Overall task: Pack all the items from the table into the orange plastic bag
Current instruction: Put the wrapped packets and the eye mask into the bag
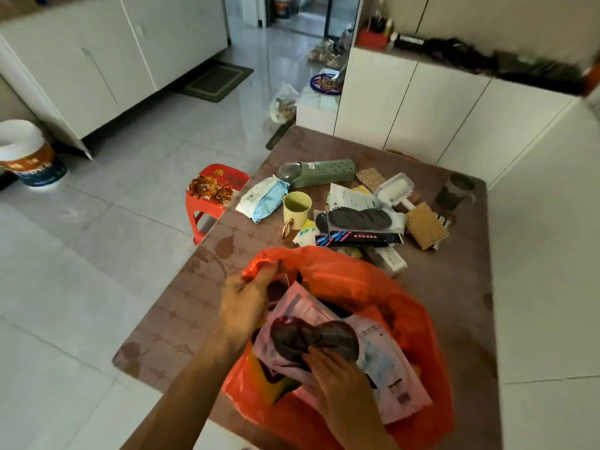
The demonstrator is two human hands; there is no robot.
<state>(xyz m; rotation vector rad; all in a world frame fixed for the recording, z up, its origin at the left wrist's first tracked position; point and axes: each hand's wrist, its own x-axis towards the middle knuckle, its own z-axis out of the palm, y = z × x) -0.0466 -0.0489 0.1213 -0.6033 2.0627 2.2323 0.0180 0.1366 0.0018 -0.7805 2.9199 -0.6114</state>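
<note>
- The orange plastic bag (383, 287) is stood at the near edge of the bench (454, 287), its mouth turned up so that things can be dropped in from above.
- The bag's rim is pinched at the far-left corner by the left hand (243, 306), fingers curled round the plastic; this grip is judged to be there to keep the mouth pulled wide.
- A pink flat packet (328, 349), with a dark item showing through it, is held by the right hand (337, 375), whose fingers are curled over the packet's near end. The packet lies half inside the bag, tilted, so it is judged to be mid-insertion.
- A yellow package (263, 375) is already seen lower in the bag.
- Much is left unpacked, well apart from the bag's mouth on the far bench: a green perforated case (321, 172), a yellow mug (297, 209), a wipes pack (263, 198), dark insoles (360, 219), woven pads (425, 225) and a dark cup (454, 191).
- The task is judged to be at an early stage.
</note>
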